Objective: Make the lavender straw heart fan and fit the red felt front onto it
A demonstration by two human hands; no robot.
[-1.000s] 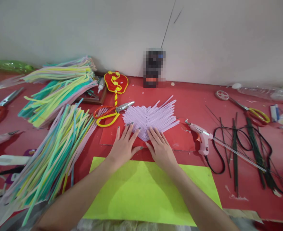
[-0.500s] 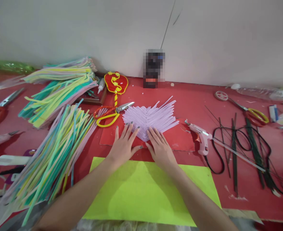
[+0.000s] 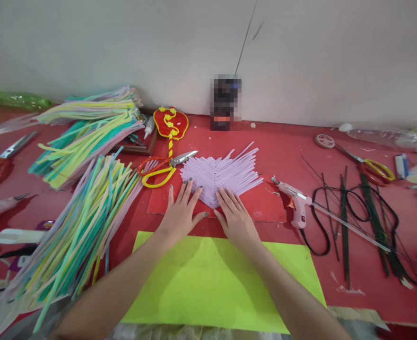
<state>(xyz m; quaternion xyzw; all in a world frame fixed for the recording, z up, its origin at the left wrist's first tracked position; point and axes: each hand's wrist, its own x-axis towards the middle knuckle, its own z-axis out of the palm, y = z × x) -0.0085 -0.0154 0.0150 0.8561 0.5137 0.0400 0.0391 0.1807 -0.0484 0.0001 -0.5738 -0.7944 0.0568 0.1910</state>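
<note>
A lilac piece (image 3: 226, 167) of pipe cleaners, laid in a chevron pattern with a trimmed left side and ragged right ends, lies flat on a red board (image 3: 270, 205). My left hand (image 3: 182, 205) rests on its lower left edge, fingers spread and thumb out. On the lower right edge lies my right hand (image 3: 235, 212), its fingers stretched out flat. Neither hand grips anything. Scissors (image 3: 160, 172) with one red and one yellow handle touch the left side of the piece, blades pointing right. A yellow-green sheet (image 3: 212, 283) lies beneath my forearms.
Bundles of pastel pipe cleaners (image 3: 77, 231) cover the left side. A pink glue gun (image 3: 299, 203) with its cord lies right, beside dark wire stems (image 3: 345, 226) and more scissors (image 3: 375, 171). A red and yellow fan-shaped craft (image 3: 171, 123) lies at the back.
My left hand has shifted slightly to the left along the edge of the lilac piece. My right hand stays in place, and the view has moved a little.
</note>
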